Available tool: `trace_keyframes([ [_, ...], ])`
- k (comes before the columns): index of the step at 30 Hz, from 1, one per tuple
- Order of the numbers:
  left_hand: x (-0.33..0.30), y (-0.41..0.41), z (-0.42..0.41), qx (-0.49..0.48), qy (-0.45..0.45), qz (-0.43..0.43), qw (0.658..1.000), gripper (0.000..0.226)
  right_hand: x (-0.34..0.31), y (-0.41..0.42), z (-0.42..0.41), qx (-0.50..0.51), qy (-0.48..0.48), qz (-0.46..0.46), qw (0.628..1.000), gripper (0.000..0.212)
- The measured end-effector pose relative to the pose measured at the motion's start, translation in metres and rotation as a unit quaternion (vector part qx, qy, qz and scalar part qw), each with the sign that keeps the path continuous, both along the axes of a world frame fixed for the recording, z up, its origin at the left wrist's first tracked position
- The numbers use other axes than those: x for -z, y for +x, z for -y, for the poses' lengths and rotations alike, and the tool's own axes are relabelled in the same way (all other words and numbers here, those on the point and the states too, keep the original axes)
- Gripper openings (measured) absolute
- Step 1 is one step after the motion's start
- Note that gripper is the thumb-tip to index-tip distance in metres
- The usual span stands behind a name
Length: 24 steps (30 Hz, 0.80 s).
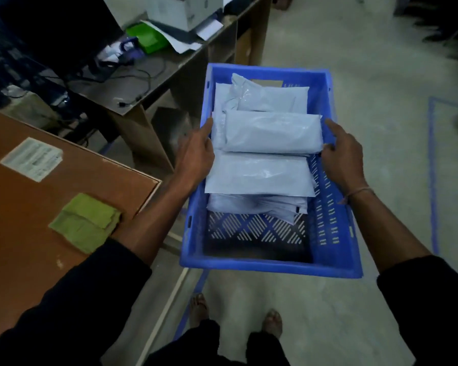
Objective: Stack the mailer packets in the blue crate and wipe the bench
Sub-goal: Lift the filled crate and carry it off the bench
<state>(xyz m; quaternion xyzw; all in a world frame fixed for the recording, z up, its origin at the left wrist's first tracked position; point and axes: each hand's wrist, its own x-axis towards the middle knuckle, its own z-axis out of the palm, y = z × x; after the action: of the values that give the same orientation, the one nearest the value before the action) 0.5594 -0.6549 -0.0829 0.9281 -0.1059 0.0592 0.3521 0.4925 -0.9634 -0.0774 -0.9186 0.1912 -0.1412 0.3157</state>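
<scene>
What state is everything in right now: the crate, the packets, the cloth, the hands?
Blue crate: off the bench, held up over the floor by its two long sides.
Mailer packets: piled inside the crate, toward its far end.
Green cloth: folded, lying untouched on the bench.
Bench: a paper label stuck on top.
Left hand: grips the crate's left rim.
Right hand: grips the crate's right rim.

crate (pixel 270 265) near end bare — mailer packets (pixel 265 143) crowd the far half
</scene>
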Motion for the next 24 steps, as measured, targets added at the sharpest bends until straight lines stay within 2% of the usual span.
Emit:
trace_keyframes([
  [7, 0.122, -0.001, 0.030, 0.045, -0.022, -0.023, 0.998, 0.058, 0.118, -0.018, 0.029, 0.015, 0.057, -0.042, 0.997, 0.063],
  [14, 0.263, -0.007, 0.037, 0.014, -0.049, -0.167, 0.985, 0.069, 0.260, -0.044, 0.037, 0.005, 0.115, -0.103, 0.988, 0.068],
  [18, 0.343, -0.007, 0.041, -0.016, -0.016, -0.248, 0.969, 0.071, 0.335, -0.061, 0.031, 0.025, 0.162, -0.124, 0.979, 0.079],
  [21, 0.404, -0.005, 0.044, -0.006, 0.008, -0.274, 0.962, 0.063, 0.391, -0.067, 0.028, 0.073, 0.211, -0.168, 0.960, 0.094],
  [24, 0.461, -0.003, 0.047, 0.007, 0.015, -0.287, 0.958, 0.060, 0.448, -0.070, 0.028, 0.103, 0.230, -0.201, 0.946, 0.101],
])
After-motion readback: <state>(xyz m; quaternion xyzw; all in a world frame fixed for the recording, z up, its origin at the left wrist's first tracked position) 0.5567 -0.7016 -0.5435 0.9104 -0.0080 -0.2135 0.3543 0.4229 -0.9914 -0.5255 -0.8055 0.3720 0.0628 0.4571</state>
